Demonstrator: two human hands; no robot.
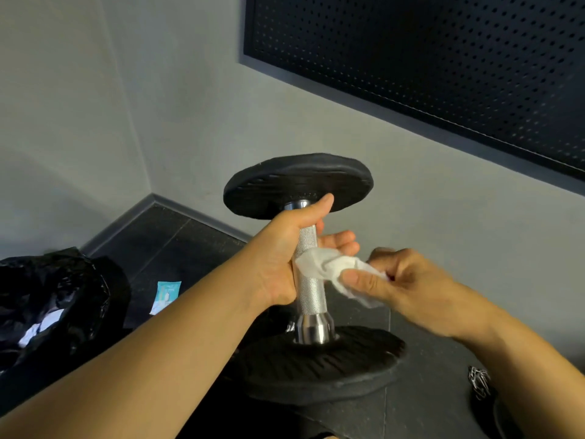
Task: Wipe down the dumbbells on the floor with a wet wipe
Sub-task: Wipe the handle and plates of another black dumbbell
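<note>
My left hand (pixel 283 259) grips the upright dumbbell (pixel 311 296) by its handle. My right hand (pixel 405 282) pinches the wet wipe (pixel 321 264) against it.

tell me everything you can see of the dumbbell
The dumbbell stands on end, slightly tilted, its lower black disc on the dark floor near the wall. Both discs look like ribbed rubber; the bar is knurled silver metal with smooth collars. The left hand grips the upper bar, and the right hand holds a white wipe against its middle.
</note>
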